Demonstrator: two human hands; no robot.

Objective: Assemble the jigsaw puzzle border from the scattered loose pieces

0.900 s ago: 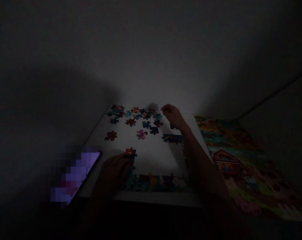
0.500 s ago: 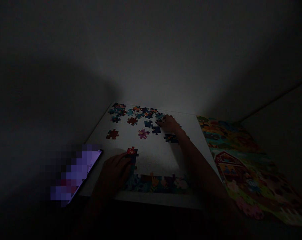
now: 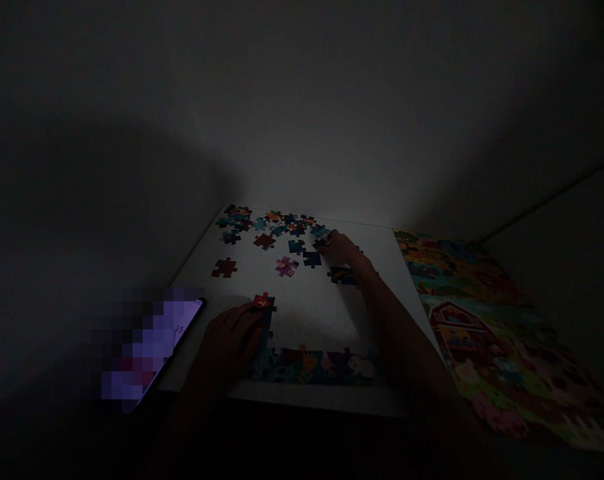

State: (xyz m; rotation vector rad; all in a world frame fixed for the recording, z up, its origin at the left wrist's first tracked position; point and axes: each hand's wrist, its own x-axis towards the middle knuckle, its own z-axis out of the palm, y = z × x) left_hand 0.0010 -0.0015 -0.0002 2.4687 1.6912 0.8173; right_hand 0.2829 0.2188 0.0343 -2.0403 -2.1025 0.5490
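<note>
A white board [image 3: 312, 320] carries a jigsaw puzzle. An assembled strip of border pieces [image 3: 312, 367] runs along its near edge, and a column rises from its left end to a red piece [image 3: 263, 301]. My left hand [image 3: 227, 347] lies beside that column, fingertips touching the red piece. My right hand [image 3: 339, 248] reaches across the board, its fingertips closed on a dark jigsaw piece [image 3: 321, 244]. Loose pieces [image 3: 272, 227] lie scattered across the far part of the board, including a purple-pink piece [image 3: 287, 267] and a dark red piece [image 3: 225, 268].
A phone [image 3: 152, 350] with a blurred, lit screen lies left of the board. To the right lies a colourful picture sheet [image 3: 482, 347] showing a red barn. A wall rises behind the board, and the room is dim.
My right hand has come down from above the far pieces onto the dark piece. My left hand has stayed in place against the red piece.
</note>
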